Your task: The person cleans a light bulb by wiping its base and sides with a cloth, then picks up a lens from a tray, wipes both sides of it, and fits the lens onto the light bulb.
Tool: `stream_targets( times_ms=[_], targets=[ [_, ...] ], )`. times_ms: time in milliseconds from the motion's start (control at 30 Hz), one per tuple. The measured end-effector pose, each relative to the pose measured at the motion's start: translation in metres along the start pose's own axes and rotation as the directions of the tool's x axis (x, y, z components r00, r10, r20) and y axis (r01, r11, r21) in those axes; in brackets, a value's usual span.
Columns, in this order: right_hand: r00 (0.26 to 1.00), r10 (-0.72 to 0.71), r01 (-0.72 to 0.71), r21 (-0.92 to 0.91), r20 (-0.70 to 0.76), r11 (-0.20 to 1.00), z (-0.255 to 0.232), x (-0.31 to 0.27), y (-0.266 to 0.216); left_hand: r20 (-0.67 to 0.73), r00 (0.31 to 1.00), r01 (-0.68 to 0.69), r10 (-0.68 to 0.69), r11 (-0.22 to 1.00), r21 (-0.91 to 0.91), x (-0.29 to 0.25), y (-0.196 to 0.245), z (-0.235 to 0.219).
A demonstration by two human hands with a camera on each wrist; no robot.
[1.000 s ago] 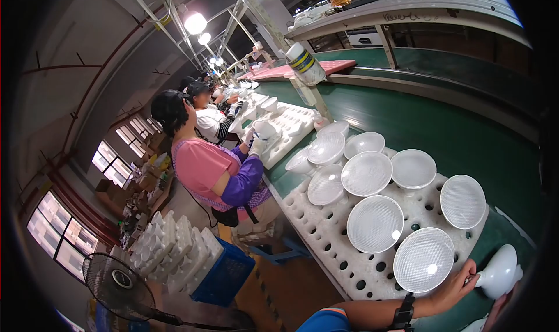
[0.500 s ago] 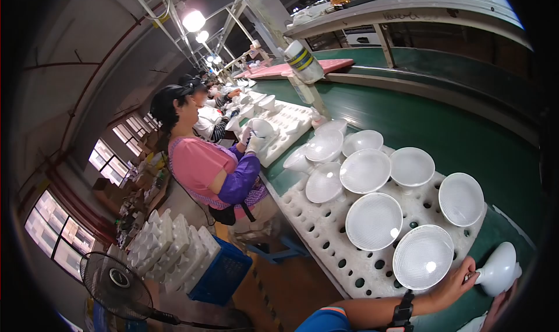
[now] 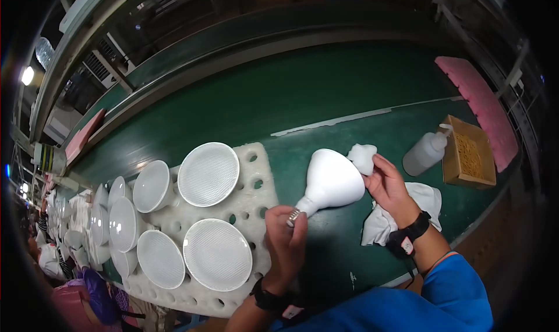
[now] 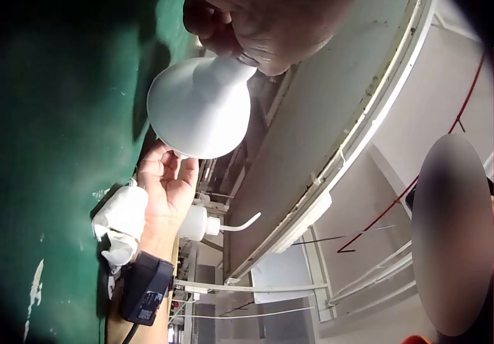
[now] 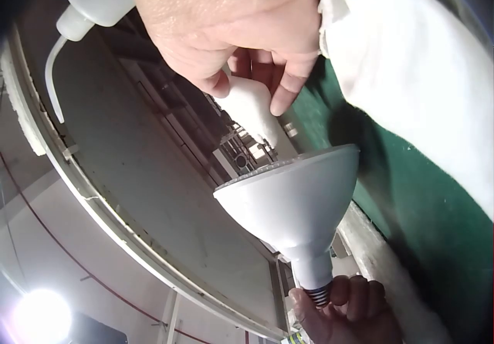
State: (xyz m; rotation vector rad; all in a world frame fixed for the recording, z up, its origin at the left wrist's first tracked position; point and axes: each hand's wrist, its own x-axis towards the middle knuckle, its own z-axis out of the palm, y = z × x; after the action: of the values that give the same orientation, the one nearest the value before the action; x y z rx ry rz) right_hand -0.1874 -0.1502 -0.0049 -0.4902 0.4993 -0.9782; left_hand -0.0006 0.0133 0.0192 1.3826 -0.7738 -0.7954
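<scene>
In the head view my left hand (image 3: 284,242) grips a white reflector bulb (image 3: 334,179) by its metal screw base (image 3: 293,217). The bulb tilts, its wide face turned up and toward my right hand (image 3: 391,187). Thumb and fingers of that hand pinch a small white wad (image 3: 362,158) close to the bulb's rim. From the right wrist view, the wad (image 5: 250,105) hangs just off the lamp's textured face, and the left fingers (image 5: 359,301) curl at the threaded base. The left wrist view shows the bulb (image 4: 202,108) largely covering the wad.
On the left, a white foam tray (image 3: 247,201) with holes holds several similar bulbs, faces up. A white cloth (image 3: 428,199), a squeeze bottle (image 3: 424,155) and a cardboard box (image 3: 469,153) of small yellowish pieces lie at the right. Pink foam (image 3: 483,108) stands beyond them.
The head view has swung from the coworkers and tray on the left to the green bench in front. The left hand still holds the bulb; the right hand and its white wad now show clearly.
</scene>
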Motion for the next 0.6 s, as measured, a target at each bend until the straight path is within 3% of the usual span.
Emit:
stream_targets(
  times_ms=[100,200,433,600],
  targets=[
    [0.999,-0.003,0.004,0.016,-0.038,1.0,0.004,0.001,0.002,0.051,0.997,0.054,-0.052,0.998,-0.036,-0.001,0.008,-0.001],
    [0.999,-0.021,0.023,0.053,-0.045,0.998,-0.001,0.004,0.003,0.017,0.996,0.088,-0.086,0.986,-0.143,0.0,0.006,0.002],
    [0.999,-0.053,0.053,-0.015,0.005,0.998,0.0,0.0,0.0,0.058,0.998,0.008,0.001,0.985,-0.17,0.001,0.002,0.001],
    [0.994,-0.093,0.089,-0.071,-0.051,0.994,0.003,-0.001,0.0,0.056,0.998,-0.019,0.03,0.984,-0.179,0.003,-0.002,0.0]
  ],
)
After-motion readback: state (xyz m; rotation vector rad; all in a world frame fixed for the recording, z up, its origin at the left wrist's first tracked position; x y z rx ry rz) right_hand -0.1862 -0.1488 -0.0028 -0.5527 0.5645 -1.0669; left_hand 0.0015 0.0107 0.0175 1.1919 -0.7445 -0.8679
